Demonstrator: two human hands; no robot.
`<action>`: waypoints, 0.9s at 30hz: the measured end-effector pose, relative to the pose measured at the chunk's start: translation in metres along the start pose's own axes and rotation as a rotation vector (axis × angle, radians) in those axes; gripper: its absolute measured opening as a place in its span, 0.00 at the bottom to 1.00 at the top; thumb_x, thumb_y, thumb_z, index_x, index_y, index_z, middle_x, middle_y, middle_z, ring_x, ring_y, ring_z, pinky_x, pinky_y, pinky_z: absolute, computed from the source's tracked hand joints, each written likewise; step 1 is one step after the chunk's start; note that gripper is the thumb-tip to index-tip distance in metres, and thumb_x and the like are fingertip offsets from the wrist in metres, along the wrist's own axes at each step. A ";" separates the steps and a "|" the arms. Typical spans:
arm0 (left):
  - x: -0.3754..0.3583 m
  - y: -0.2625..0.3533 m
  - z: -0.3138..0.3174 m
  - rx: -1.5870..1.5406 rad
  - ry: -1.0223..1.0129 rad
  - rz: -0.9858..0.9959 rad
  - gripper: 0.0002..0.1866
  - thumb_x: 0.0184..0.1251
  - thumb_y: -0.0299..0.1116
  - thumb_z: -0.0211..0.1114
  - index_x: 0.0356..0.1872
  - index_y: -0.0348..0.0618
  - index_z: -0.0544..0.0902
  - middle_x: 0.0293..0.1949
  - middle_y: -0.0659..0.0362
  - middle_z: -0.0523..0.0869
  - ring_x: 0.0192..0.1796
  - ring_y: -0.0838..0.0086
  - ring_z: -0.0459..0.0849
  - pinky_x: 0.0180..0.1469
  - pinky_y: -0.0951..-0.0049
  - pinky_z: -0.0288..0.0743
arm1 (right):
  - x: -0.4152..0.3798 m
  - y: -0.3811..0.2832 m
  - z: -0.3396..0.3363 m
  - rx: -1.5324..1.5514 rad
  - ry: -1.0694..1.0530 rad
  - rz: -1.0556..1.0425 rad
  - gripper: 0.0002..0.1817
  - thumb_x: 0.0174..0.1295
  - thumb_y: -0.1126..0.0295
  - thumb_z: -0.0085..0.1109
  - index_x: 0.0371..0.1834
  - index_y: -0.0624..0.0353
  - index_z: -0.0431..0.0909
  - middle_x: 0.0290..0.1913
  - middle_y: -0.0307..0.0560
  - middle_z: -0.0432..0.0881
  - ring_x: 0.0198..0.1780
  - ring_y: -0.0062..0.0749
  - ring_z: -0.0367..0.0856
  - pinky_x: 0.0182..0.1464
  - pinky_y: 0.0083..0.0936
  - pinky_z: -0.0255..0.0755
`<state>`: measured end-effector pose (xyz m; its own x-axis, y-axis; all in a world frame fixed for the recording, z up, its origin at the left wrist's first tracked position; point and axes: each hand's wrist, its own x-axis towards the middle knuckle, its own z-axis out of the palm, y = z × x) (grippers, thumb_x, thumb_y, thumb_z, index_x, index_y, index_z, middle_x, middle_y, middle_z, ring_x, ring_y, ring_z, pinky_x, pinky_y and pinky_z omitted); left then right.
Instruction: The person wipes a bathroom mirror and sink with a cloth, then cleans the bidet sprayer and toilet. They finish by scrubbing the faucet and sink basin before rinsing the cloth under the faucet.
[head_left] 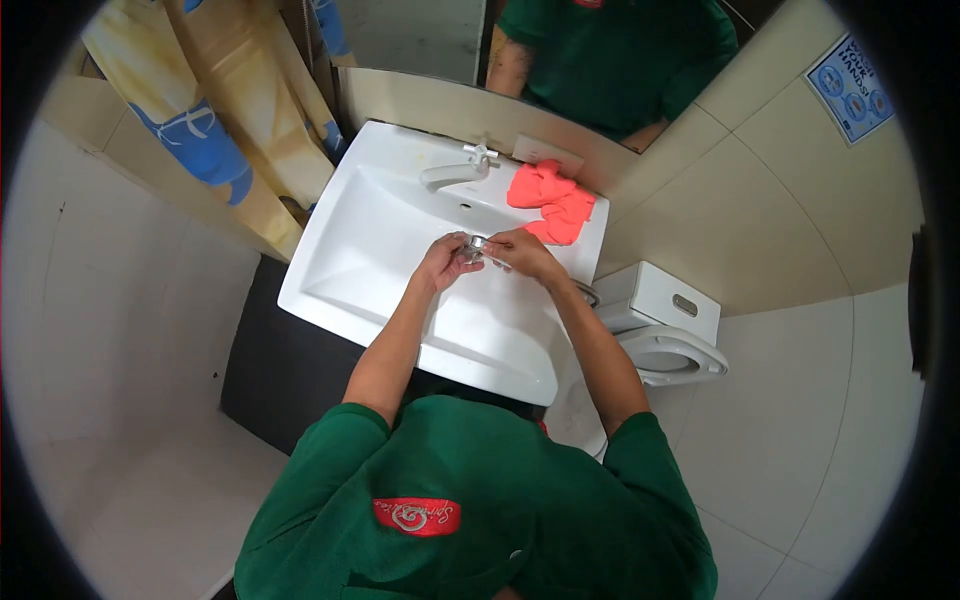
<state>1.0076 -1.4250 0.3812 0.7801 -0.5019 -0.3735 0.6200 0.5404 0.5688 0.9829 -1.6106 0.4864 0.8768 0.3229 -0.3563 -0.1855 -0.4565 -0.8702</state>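
Over the middle of the white sink, both of my hands meet at a small shiny metal piece. My left hand is closed round its left side, fingers curled and palm partly upward. From the right, my right hand pinches the same piece, with its fingers pointing left. The fingers hide much of the piece, so its exact kind cannot be made out. Just behind the hands is the white faucet with a cross-shaped handle. A crumpled coral-pink cloth lies on the sink's back right corner, close to my right hand.
A grey hose shows beside my right forearm. To the right stands a white toilet with its seat visible. A patterned curtain hangs at the left. Behind the sink is a mirror; a hand-washing sign is on the right wall.
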 end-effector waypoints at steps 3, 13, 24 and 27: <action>-0.002 0.005 -0.001 0.153 0.153 -0.050 0.11 0.70 0.39 0.54 0.40 0.42 0.74 0.30 0.60 0.79 0.29 0.77 0.79 0.33 0.71 0.81 | 0.003 -0.001 0.000 -0.027 -0.004 -0.035 0.17 0.59 0.56 0.60 0.34 0.62 0.81 0.21 0.39 0.77 0.21 0.21 0.70 0.25 0.22 0.66; 0.001 -0.001 0.004 0.730 0.378 0.367 0.12 0.51 0.27 0.70 0.37 0.42 0.80 0.27 0.61 0.81 0.26 0.76 0.78 0.30 0.76 0.73 | 0.006 -0.010 0.008 -0.035 0.011 0.012 0.17 0.61 0.57 0.59 0.32 0.63 0.81 0.20 0.36 0.73 0.21 0.19 0.67 0.24 0.19 0.62; -0.008 0.002 0.014 1.310 0.397 0.594 0.20 0.30 0.29 0.79 0.31 0.41 0.83 0.28 0.55 0.81 0.35 0.63 0.76 0.43 0.64 0.70 | 0.017 0.003 0.012 -0.115 0.100 -0.027 0.18 0.58 0.56 0.61 0.34 0.64 0.82 0.18 0.37 0.73 0.19 0.20 0.67 0.23 0.22 0.63; -0.012 -0.002 0.020 1.398 0.527 0.720 0.20 0.28 0.29 0.79 0.30 0.43 0.83 0.29 0.56 0.79 0.41 0.61 0.72 0.46 0.65 0.67 | 0.016 0.002 0.013 -0.137 0.110 -0.027 0.18 0.58 0.56 0.61 0.33 0.64 0.82 0.18 0.37 0.74 0.19 0.20 0.68 0.23 0.22 0.63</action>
<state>0.9954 -1.4335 0.3986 0.9765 -0.0078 0.2152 -0.1788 -0.5859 0.7904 0.9911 -1.5957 0.4743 0.9252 0.2476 -0.2875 -0.1054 -0.5602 -0.8216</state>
